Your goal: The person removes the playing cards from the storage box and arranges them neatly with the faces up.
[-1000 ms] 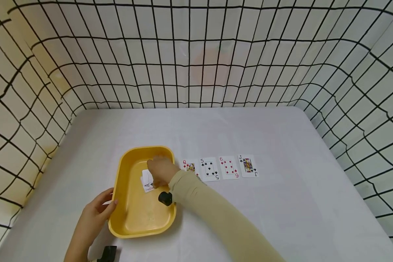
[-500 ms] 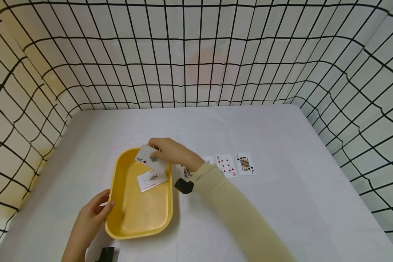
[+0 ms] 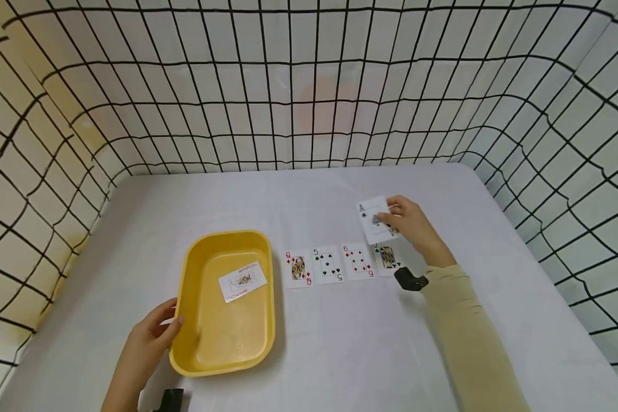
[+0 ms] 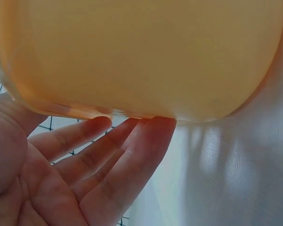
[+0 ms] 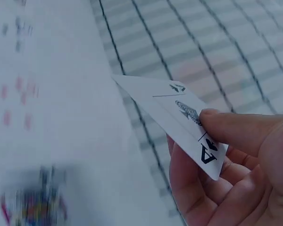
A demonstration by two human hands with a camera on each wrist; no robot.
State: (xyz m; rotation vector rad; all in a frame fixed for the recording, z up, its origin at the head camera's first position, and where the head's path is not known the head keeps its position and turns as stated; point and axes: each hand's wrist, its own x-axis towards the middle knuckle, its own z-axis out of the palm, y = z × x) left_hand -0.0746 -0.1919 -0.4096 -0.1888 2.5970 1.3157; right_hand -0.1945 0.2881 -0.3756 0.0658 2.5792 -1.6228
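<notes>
Lower left of the head view: left hand [image 3: 151, 337], fingers straight and relaxed, pressed flat against the outer wall of the yellow tray [image 3: 201, 343]; same story in the left wrist view, fingertips [image 4: 132, 132] up against the tray's underside [image 4: 141, 56]. Inside the tray, one card [image 3: 242, 281] lying face up, slightly askew. Just right of the tray, on the white worktop [image 3: 309, 355], a neat row: queen of diamonds [image 3: 298, 268], five of spades [image 3: 328, 264], six of diamonds [image 3: 358, 261], jack of clubs [image 3: 388, 257]. Above the jack, right of centre: right hand [image 3: 411, 229], pinching the ace of spades [image 3: 375, 220] between thumb and fingers, lifted clear of the worktop. Confirmed in the right wrist view, thumb on the card's face [image 5: 179, 113], fingers curled beneath. Black grid netting [image 3: 309, 86] across the whole top.
</notes>
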